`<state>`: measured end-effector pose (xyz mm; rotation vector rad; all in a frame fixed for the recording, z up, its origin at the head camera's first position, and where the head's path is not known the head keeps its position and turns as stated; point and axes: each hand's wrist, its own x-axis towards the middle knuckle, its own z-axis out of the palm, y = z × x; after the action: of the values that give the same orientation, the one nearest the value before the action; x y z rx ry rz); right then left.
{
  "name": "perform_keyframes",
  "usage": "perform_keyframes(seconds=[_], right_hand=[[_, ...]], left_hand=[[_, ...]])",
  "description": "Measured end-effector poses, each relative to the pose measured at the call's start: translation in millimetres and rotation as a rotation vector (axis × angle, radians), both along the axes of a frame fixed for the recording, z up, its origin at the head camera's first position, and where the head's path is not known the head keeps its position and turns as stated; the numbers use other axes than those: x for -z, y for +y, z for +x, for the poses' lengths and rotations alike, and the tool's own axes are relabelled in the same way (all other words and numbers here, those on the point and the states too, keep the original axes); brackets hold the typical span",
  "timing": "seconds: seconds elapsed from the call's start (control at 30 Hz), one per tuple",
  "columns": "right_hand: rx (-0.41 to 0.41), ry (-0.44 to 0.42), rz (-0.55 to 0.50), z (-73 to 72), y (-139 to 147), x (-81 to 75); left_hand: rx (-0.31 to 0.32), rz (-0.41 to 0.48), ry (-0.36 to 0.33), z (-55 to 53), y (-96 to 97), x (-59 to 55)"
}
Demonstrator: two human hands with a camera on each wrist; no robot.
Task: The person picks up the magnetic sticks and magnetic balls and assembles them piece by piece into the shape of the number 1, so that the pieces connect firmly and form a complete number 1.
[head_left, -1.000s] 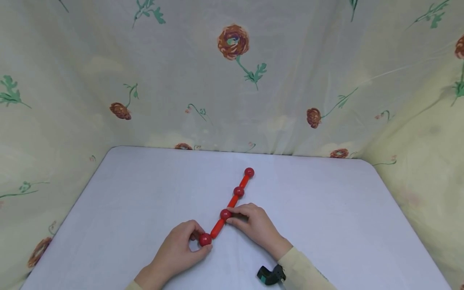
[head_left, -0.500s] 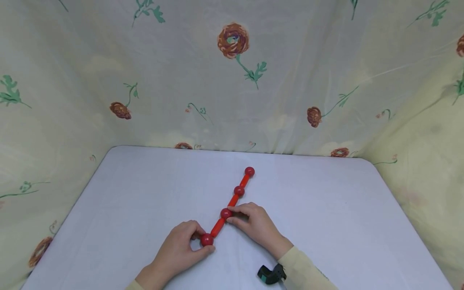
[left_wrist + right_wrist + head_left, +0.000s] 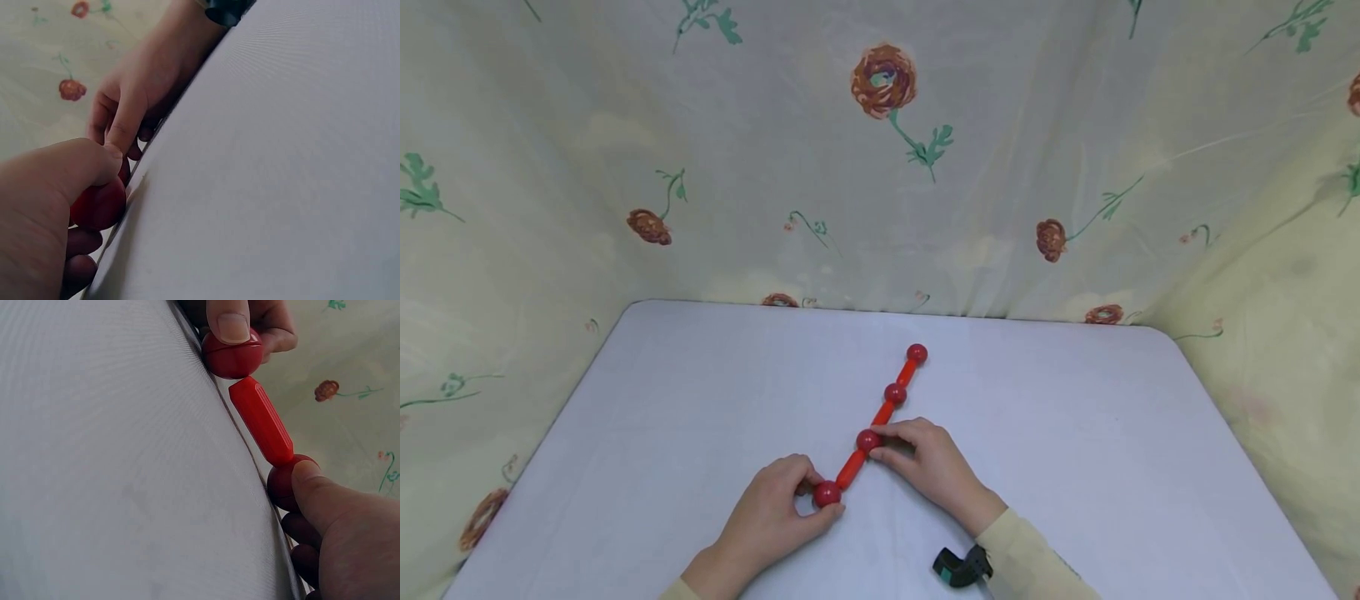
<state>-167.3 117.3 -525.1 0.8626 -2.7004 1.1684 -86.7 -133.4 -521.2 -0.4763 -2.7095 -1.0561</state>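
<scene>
A chain of red balls joined by orange-red rods slants across the white table in the head view. Its far end is a ball [image 3: 917,354]; another ball [image 3: 895,393] follows nearer. My right hand [image 3: 931,463] pinches the third ball [image 3: 868,440] between thumb and fingers. From that ball a faceted rod [image 3: 261,420] runs toward my left hand [image 3: 772,507]. The left hand grips the nearest, larger-looking ball [image 3: 827,493] between thumb and fingers. This ball meets the rod's near end, or almost does. In the left wrist view, the thumb covers part of the held ball [image 3: 100,206].
A black curved device [image 3: 962,567] sits by the right sleeve [image 3: 1033,558]. The white tabletop [image 3: 1075,433] has rounded far corners. Flower-patterned cloth [image 3: 737,150] hangs behind the table and on both sides.
My left hand has brought its ball slightly right, up to the rod's near end, narrowing the gap. The right hand keeps its pinch with hardly any movement.
</scene>
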Motion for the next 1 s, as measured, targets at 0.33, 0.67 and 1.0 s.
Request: perform_keyframes(seconds=[0.33,0.67,1.0], right_hand=[[0.004,0.007,0.013,-0.7,1.5,-0.8],[-0.02,0.036,0.008,0.2,1.1,0.8],[-0.012,0.026,0.04,-0.9,-1.2,0.7]], left_hand=[[0.025,0.025,0.022,-1.9,0.4,1.1],[0.022,0.024,0.005,-1.0,-1.3,2.5],[0.026,0.023,0.008,-0.3,-2.8,2.0]])
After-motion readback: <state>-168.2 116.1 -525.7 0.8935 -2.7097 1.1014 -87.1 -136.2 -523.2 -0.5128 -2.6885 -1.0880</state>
